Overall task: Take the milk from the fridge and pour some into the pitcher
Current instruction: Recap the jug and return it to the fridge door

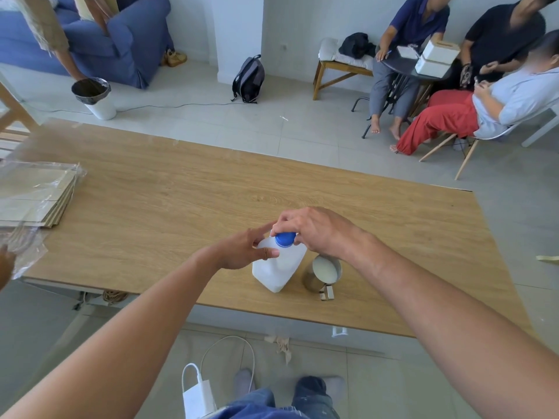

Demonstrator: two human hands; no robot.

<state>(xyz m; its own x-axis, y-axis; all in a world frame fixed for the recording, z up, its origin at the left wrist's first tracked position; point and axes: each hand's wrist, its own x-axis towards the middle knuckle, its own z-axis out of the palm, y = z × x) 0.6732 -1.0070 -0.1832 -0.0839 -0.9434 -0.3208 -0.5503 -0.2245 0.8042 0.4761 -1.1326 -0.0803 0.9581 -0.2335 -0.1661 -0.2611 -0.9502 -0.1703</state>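
A white plastic milk jug (278, 272) stands on the wooden table (181, 201) near its front edge. Its blue cap (285, 239) sits on the neck. My right hand (314, 231) comes from above with its fingertips closed around the cap. My left hand (242, 251) holds the jug's shoulder and handle from the left. Just right of the jug stands a steel pitcher (323, 273) with milk in it, its handle pointing toward me.
A stack of flat cardboard in clear plastic wrap (36, 198) lies at the table's left end. Several people sit at the far right by a small round table (414, 71). A bin (95, 98) and a backpack (249, 80) stand on the floor beyond. A white charger (198, 394) lies by my feet.
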